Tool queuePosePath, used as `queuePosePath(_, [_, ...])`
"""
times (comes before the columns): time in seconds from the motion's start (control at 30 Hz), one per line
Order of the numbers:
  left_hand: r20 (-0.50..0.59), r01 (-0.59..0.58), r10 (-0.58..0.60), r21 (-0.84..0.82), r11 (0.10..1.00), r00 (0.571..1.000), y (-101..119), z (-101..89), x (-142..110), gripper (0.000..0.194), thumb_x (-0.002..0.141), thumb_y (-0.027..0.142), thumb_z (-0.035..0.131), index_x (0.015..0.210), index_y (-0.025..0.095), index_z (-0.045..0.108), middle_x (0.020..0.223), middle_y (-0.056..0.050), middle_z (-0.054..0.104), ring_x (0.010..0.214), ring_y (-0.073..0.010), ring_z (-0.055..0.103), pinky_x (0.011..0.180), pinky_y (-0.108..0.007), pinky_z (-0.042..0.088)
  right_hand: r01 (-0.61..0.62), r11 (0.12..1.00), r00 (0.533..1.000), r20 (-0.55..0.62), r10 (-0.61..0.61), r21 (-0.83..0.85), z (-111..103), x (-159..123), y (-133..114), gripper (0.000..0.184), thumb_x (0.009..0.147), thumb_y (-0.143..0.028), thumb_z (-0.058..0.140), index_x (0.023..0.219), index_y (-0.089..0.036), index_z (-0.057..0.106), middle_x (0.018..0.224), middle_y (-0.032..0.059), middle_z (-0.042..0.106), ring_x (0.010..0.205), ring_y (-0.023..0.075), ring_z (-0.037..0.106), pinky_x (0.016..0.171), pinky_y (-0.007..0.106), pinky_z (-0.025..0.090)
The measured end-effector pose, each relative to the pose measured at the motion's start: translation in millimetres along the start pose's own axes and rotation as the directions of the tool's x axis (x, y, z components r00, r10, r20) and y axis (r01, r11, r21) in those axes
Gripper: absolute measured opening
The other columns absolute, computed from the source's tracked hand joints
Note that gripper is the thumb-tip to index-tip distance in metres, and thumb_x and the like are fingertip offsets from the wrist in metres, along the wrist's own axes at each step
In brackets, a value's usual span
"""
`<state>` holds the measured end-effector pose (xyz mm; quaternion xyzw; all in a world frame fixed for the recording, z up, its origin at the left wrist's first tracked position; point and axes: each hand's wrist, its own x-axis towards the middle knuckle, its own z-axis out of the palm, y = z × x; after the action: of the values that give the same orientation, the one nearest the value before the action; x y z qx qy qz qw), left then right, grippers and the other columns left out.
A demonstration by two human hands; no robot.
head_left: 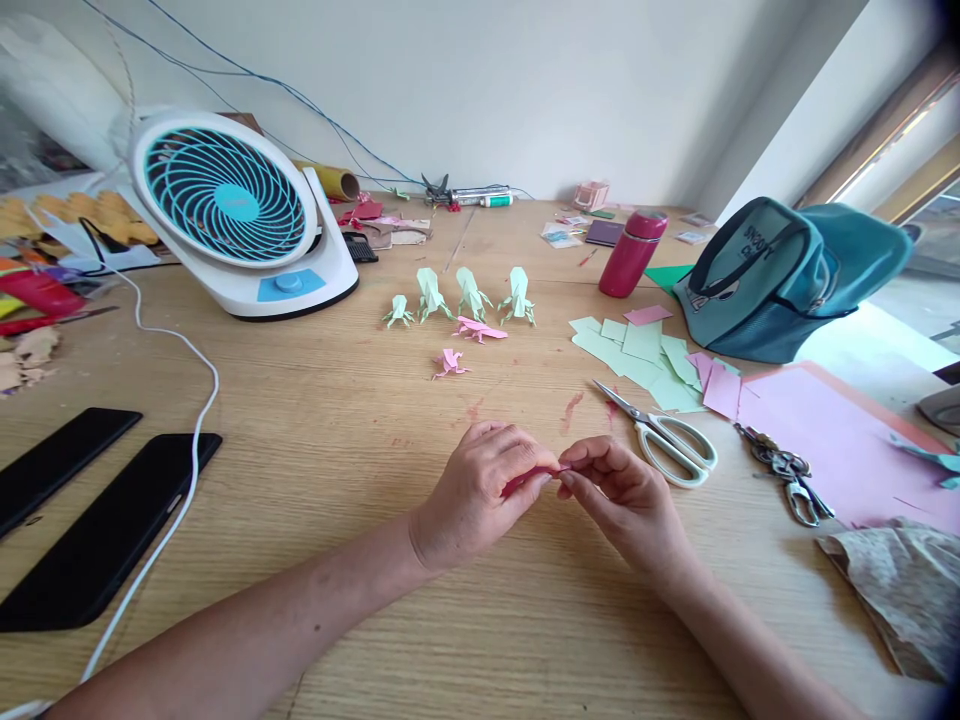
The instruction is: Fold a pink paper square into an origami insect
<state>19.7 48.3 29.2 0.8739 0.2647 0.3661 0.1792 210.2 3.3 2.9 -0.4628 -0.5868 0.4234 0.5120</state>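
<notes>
Between my fingers is a small folded piece of pink paper [531,479], mostly covered by them. My left hand [487,490] is closed around its longer part, thumb below and fingers above. Thumb and fingertips of my right hand [626,500] pinch its right end. Beyond my hands lie two pink origami insects [450,363]. Behind them several pale green origami insects [472,295] stand in a row. White-handled scissors [667,440] rest on the table just right of my right hand, blades pointing away to the left.
A white and blue fan [232,200] stands at the back left, near two black phone-like slabs [112,540] and a white cable [206,400]. To the right are green paper pieces [637,350], a red flask [634,255], a teal bag [757,280], keys [784,470] and pink sheets [825,430].
</notes>
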Motion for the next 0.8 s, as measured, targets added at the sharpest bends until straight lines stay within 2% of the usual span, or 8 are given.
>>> queuePosePath(0.43, [-0.039, 0.012, -0.015, -0.078, 0.997, 0.999, -3.2, 2.8, -1.0, 0.018, 0.094, 0.01, 0.057, 0.102, 0.021, 0.069, 0.087, -0.001, 0.068, 0.081, -0.0129, 0.061, 0.084, -0.029, 0.044, 0.009, 1.0, 1.0, 0.021, -0.009, -0.02, -1.1, 0.1, 0.8, 0.014, 0.093, -0.035, 0.065, 0.1, -0.023, 0.065, 0.09, 0.0035, 0.071, 0.076, 0.0146, 0.066, 0.07, 0.028, 0.057])
queuePosePath(0.8, [-0.041, 0.044, -0.049, -0.114, 0.993, 0.998, -0.8, 3.6, -0.6, 0.011, 0.094, 0.014, 0.058, 0.097, 0.021, 0.065, 0.086, -0.001, 0.068, 0.084, -0.0148, 0.062, 0.086, -0.032, 0.045, -0.04, 0.999, 0.998, 0.052, 0.042, -0.025, -0.1, -1.4, 3.1, 0.014, 0.092, -0.036, 0.066, 0.098, -0.023, 0.068, 0.087, 0.0031, 0.071, 0.075, 0.015, 0.065, 0.069, 0.028, 0.053])
